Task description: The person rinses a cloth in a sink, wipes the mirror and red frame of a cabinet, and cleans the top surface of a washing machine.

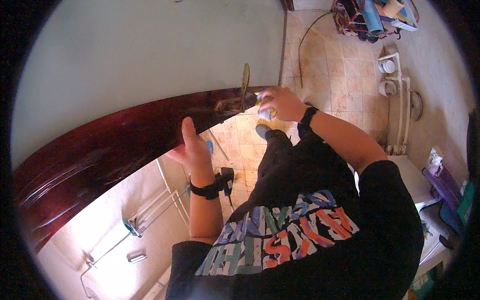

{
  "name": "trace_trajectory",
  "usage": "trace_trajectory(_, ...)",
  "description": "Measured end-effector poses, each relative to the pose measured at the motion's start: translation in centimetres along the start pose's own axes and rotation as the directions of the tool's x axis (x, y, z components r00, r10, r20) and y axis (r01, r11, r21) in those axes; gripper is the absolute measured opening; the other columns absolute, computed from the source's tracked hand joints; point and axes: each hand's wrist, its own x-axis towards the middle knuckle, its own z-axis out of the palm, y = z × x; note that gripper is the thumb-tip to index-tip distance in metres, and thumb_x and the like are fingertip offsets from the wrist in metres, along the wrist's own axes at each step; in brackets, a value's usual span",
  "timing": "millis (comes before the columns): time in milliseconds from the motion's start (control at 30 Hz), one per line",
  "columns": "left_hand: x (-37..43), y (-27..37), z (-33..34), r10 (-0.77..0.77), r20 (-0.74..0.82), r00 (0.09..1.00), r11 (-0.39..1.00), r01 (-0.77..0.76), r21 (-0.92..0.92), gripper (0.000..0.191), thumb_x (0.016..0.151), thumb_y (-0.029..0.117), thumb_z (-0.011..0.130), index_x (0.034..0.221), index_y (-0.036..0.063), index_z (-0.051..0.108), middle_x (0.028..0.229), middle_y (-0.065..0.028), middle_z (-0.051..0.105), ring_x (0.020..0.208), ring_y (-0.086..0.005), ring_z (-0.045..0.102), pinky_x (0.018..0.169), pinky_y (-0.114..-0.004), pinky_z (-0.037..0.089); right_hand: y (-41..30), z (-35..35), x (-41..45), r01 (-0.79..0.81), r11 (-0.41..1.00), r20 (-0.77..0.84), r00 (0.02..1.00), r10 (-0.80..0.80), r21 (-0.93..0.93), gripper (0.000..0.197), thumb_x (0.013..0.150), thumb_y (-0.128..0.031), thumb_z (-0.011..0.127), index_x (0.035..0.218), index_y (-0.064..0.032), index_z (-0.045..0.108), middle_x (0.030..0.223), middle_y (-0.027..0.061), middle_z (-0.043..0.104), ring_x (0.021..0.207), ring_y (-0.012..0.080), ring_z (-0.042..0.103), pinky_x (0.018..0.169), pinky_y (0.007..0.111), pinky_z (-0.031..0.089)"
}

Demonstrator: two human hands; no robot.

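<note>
A dark red, glossy door edge (123, 138) runs diagonally across the left of the head view, beside the door's pale grey face (157, 48). My left hand (193, 148) rests against this edge, thumb raised and fingers partly hidden behind it. A worn metal door handle (245, 80) stands out near a latch plate (229, 105) on the door. Just right of the handle, my right hand (279, 105) grips a crumpled white and yellow cloth or packet (266, 111); its exact kind is unclear. It is close to the door's edge, and whether it touches cannot be told.
Tan floor tiles (345, 82) lie below. A basket of mixed items (345, 22) stands at the upper right. White pipes (403, 108) run along the right wall. A white cabinet (408, 176) stands at my right. A shower hose and bracket (131, 228) are at the lower left.
</note>
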Motion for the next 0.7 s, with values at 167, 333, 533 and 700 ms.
trace_trajectory(167, -0.4, -0.5, -0.6, 0.018, 0.117, 0.993, 0.993, -0.031, 0.110, 0.061, 0.080, -0.007, 0.073, 0.135, -0.0015, 0.046, 0.130, -0.0124, 0.056, 0.109, -0.0219, 0.058, 0.098, -0.034, 0.048, 2.3, -1.2, -3.0, -0.384, 0.585, -0.137, 0.743, 0.655, 0.714, 0.048, 0.080, -0.011, 0.068, 0.127, -0.0077, 0.058, 0.107, 0.0099, 0.067, 0.098, 0.0278, 0.063, 0.087, 0.040, 0.051)
trace_trajectory(333, -1.0, -0.8, -1.0, 0.186, 0.205, 0.961, 0.841, -0.264, 0.472, 0.055, 0.080, -0.007, 0.073, 0.130, -0.0033, 0.051, 0.126, -0.0114, 0.059, 0.106, -0.0194, 0.059, 0.096, -0.033, 0.048, -6.3, -16.3, -2.8, -0.274, 0.382, -0.015, 0.796, 0.605, 0.883, 0.046, 0.079, -0.014, 0.068, 0.123, -0.0028, 0.058, 0.096, 0.0128, 0.068, 0.084, 0.0283, 0.067, 0.077, 0.041, 0.054)
trace_trajectory(533, -1.4, 2.5, 1.9, -0.059, 0.154, 0.986, 0.983, 0.030, 0.183, 0.037, 0.081, -0.004, 0.075, 0.115, -0.0054, 0.061, 0.110, -0.0083, 0.066, 0.095, -0.0167, 0.062, 0.088, -0.030, 0.050, -13.4, -19.7, 6.3, -0.124, 0.991, -0.178, 0.978, 0.113, -0.054, 0.033, 0.073, -0.028, 0.068, 0.097, -0.0054, 0.072, 0.091, 0.0168, 0.071, 0.081, 0.0338, 0.069, 0.072, 0.046, 0.055)
trace_trajectory(700, -1.6, 3.0, 2.5, -0.066, 0.228, 0.971, 0.992, 0.039, 0.121, 0.025, 0.084, 0.000, 0.074, 0.107, -0.0047, 0.064, 0.102, -0.0075, 0.068, 0.088, -0.0140, 0.062, 0.083, -0.028, 0.050, -11.9, -14.4, 10.1, -0.019, 0.890, 0.102, 0.992, 0.073, -0.455, 0.028, 0.067, -0.029, 0.071, 0.086, -0.0082, 0.072, 0.088, 0.0148, 0.071, 0.083, 0.0351, 0.069, 0.072, 0.044, 0.055)
